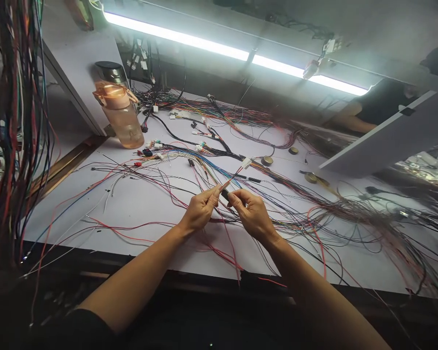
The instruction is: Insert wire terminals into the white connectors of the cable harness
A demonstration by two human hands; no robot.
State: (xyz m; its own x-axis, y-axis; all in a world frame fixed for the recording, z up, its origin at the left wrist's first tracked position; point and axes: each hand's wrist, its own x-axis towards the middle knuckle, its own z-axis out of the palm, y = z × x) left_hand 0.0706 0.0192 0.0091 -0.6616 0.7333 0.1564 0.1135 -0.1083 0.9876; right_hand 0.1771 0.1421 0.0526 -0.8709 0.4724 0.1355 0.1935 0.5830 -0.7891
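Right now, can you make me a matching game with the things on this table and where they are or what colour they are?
Things:
1. water bottle
2. left hand
3. right hand
4. white connector

Places or colours:
A. pinching a small black part, right of the other hand
B. pinkish orange, standing at the table's far left
C. pinching thin wire ends, left of the other hand
D. lying on the wire bundle, just beyond both hands

Pairs: 1-B, 2-C, 3-A, 4-D
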